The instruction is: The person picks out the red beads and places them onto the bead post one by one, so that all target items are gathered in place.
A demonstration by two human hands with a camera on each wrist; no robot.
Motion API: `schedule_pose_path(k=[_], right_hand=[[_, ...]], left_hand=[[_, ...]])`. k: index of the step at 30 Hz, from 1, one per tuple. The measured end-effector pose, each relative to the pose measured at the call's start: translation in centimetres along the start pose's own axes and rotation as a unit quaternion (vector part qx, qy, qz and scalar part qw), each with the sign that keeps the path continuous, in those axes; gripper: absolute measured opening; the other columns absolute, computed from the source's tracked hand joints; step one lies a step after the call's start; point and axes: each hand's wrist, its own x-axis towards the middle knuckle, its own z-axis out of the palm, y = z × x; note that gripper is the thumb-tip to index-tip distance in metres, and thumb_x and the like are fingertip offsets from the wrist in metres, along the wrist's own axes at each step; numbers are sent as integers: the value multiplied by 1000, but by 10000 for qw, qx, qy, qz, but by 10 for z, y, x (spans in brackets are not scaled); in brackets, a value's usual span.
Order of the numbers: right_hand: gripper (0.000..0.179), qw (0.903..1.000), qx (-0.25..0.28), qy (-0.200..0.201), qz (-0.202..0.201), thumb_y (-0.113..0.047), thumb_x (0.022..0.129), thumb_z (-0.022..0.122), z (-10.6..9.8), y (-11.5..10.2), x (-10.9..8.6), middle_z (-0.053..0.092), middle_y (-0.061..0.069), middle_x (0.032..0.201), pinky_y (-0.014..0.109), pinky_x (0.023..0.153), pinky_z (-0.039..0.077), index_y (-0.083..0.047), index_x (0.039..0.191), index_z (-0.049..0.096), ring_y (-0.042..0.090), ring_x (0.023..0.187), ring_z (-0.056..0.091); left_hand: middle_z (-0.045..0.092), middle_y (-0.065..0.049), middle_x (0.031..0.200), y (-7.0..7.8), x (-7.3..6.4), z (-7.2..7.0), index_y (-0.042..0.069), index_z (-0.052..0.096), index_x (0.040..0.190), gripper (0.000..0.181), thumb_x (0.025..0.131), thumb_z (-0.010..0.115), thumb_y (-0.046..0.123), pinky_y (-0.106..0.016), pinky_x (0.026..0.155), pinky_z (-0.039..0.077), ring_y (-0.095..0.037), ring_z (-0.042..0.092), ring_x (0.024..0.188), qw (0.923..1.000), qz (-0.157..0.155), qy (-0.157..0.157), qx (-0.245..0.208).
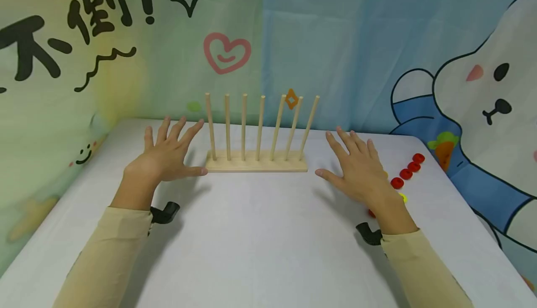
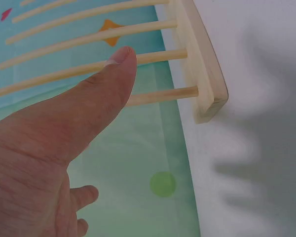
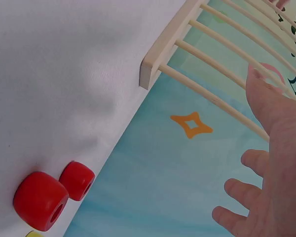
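Observation:
A pale wooden rack [image 1: 257, 163] with several upright pegs stands toward the back of the white table. My left hand [image 1: 161, 156] is spread beside its left end, thumb close to the base's corner, and holds nothing. On the other side, my right hand [image 1: 356, 166] is spread with its fingers toward the backdrop, apart from the rack's right end. Several red beads [image 1: 405, 174] lie in a slanting row to the right of that hand. A yellow bead [image 1: 403, 197] shows partly behind the wrist. In the right wrist view, a red bead [image 3: 41, 201] shows its hole.
A printed cloth backdrop [image 1: 310, 42] with cartoon figures hangs behind the white table [image 1: 260, 242]. Black straps with stubby mounts [image 1: 165, 212] sit at both wrists over beige sleeves [image 1: 113, 252]. The table's right edge runs just past the bead row.

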Motion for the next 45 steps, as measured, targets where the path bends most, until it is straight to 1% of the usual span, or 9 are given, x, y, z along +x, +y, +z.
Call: schedule_pose_path(k=[8, 15, 19, 22, 25, 29, 33, 41, 45], right_hand=[[92, 9999, -25, 104, 11, -67, 89, 55, -12, 10, -10, 16, 14, 163, 68, 112, 13, -20, 158, 18, 44, 145, 19], [93, 9994, -300, 89, 141, -69, 88, 54, -15, 20, -21, 16, 15, 162, 67, 113, 11, -20, 158, 18, 43, 146, 14], [93, 9990, -400, 95, 198, -69, 88, 55, -17, 25, -27, 17, 15, 162, 68, 112, 13, -20, 158, 18, 43, 146, 16], [94, 9988, -414, 99, 248, -66, 87, 58, -17, 30, -33, 19, 17, 161, 68, 111, 15, -19, 158, 19, 44, 145, 18], [93, 9986, -417, 68, 309, -64, 87, 60, -17, 35, -38, 22, 18, 160, 68, 112, 13, -19, 158, 20, 45, 144, 17], [91, 9986, -399, 62, 336, -62, 89, 60, -17, 41, -43, 23, 19, 159, 67, 113, 10, -19, 158, 19, 45, 145, 15], [90, 9988, -381, 92, 298, -60, 89, 60, -17, 48, -47, 24, 20, 158, 67, 113, 10, -19, 158, 19, 46, 144, 16], [93, 9982, -542, 11, 250, -59, 88, 63, -15, 63, -65, 26, 23, 156, 70, 109, 18, -15, 158, 20, 49, 141, 21], [92, 9979, -582, 110, 254, -56, 87, 65, -15, 72, -75, 27, 24, 155, 68, 111, 15, -14, 157, 22, 49, 140, 22]], left_hand=[[-5, -19, 163, 5, 6, -1, 31, -4, 158, 112, 80, 65, 71, -74, 105, -11, -46, -15, 145, 9999, 110, 107, 59], [-5, -18, 163, 6, 6, 3, 32, 0, 158, 107, 81, 62, 72, -75, 104, -11, -47, -14, 145, 9999, 116, -67, 97], [-2, -18, 163, 7, 10, 4, 33, 3, 158, 104, 82, 62, 71, -76, 104, -10, -48, -11, 146, 9998, 168, -59, 98], [-1, -17, 163, 7, 14, 6, 33, 5, 158, 102, 82, 63, 69, -75, 104, -11, -47, -10, 146, 9998, 195, -58, 15], [-1, -17, 163, 5, 18, 8, 32, 6, 158, 101, 83, 63, 68, -75, 104, -11, -47, -10, 146, 9997, 173, -97, -117], [-1, -17, 163, -2, 21, 12, 33, 7, 158, 99, 83, 61, 69, -75, 105, -9, -48, -9, 146, 9995, 126, -65, -293], [1, -19, 163, -7, 25, 15, 34, 11, 158, 96, 83, 62, 69, -75, 105, -7, -48, -7, 146, 9990, 94, 0, -445], [6, -19, 162, -8, 28, 24, 31, 20, 156, 94, 82, 64, 69, -75, 105, -3, -48, -2, 145, 9977, 108, -121, -664], [6, -16, 162, -7, 31, 28, 28, 23, 155, 94, 81, 66, 68, -75, 105, 1, -48, -1, 145, 9975, 162, -98, -687]])
